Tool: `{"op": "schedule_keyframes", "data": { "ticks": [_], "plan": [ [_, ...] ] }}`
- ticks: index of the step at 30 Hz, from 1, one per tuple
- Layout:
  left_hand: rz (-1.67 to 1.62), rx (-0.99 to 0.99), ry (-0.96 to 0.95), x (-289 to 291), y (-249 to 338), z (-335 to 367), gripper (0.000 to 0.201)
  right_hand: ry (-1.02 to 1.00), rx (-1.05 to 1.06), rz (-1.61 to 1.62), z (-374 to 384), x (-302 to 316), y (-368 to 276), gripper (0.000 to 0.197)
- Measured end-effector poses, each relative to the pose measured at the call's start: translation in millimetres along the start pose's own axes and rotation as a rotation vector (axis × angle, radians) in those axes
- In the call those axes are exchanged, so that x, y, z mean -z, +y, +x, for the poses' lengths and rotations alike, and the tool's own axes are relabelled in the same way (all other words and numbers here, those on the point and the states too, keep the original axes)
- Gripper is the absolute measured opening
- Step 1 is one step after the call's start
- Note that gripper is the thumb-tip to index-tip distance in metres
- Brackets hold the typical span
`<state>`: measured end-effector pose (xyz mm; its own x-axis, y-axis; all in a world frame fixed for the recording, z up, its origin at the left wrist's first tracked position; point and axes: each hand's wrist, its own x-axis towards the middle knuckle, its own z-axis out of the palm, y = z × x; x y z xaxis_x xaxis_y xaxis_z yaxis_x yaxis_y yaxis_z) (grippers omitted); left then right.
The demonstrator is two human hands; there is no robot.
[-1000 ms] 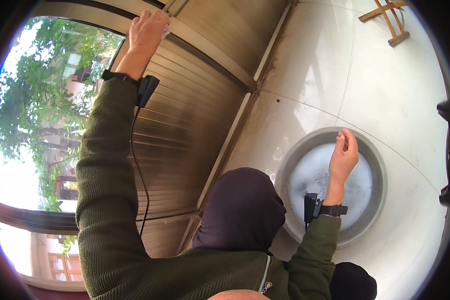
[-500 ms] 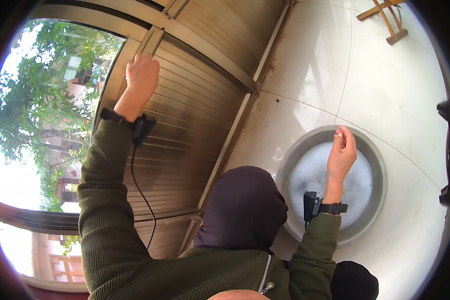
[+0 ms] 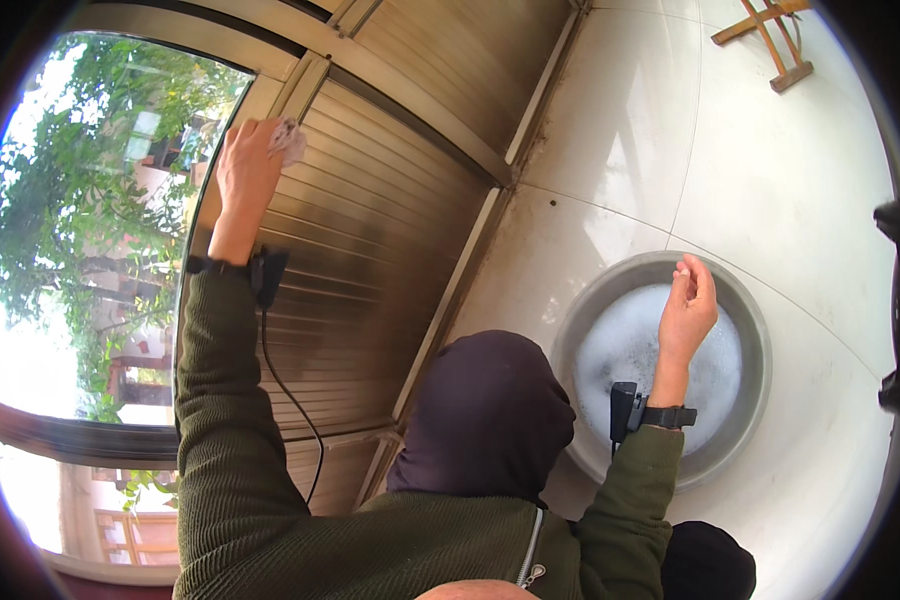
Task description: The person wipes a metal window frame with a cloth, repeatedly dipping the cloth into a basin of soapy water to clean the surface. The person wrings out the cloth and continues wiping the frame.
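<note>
- Gripping a crumpled, pale, dark-smudged cloth (image 3: 288, 143) in the left hand (image 3: 249, 172), with fingers closing over its near part and leaving its loose end spreading just to the right of the knuckles
- Raising the left hand and cloth to the upper left of a ribbed metal panel (image 3: 380, 220), near its frame (image 3: 312, 82), while leaving unclear whether the cloth is touching the metal
- Stretching the left arm in a dark green ribbed sleeve (image 3: 225, 420) up to the left hand, alongside a glass pane (image 3: 90, 240) showing green foliage on that hand's left
- Wearing a black strapped device (image 3: 268, 277) on the wrist just below the left hand, with a black cable (image 3: 314, 440) trailing further down
- Curling the right hand (image 3: 687, 310) loosely, half open, with thumb and fingertips lying close together and nothing visible in its hold
- Hovering that right hand over a round grey basin (image 3: 758, 372) containing foamy water (image 3: 615, 335)
- Wearing another black strapped device (image 3: 626, 412) on the wrist just below the right hand
- Showing a rounded form in dark fabric (image 3: 485, 420) between the two arms, lower than both hands
- Seeing crossed wooden legs (image 3: 770, 50) well beyond the right hand, standing on pale floor tiles (image 3: 620, 120)
</note>
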<state>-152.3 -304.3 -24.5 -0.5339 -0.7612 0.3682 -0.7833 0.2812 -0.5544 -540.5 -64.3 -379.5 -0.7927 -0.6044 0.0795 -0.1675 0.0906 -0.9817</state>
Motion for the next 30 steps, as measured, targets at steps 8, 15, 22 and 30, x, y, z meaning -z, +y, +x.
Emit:
{"op": "schedule_keyframes", "data": {
  "ticks": [8, 15, 22, 30],
  "plan": [
    [0.047, 0.101, -0.009, 27.5, -12.4, -46.9, 0.033, -0.017, 0.011, 0.047, -2.2, -6.9, -0.9, 0.023],
    [0.067, 0.09, -0.019, -19.6, -3.8, 43.9, 0.033, -0.017, 0.031, -0.011, -2.4, -5.6, 1.1, 0.024],
    [0.06, 0.057, 0.01, -52.9, 16.7, 139.7, 0.029, -0.011, 0.049, -0.03, -3.1, -2.6, -3.1, 0.024],
    [0.182, 0.223, -0.143, 8.0, 7.8, -5.2, 0.031, -0.001, 0.053, -0.017, -0.7, -1.0, -2.1, 0.023]
  ]
}}
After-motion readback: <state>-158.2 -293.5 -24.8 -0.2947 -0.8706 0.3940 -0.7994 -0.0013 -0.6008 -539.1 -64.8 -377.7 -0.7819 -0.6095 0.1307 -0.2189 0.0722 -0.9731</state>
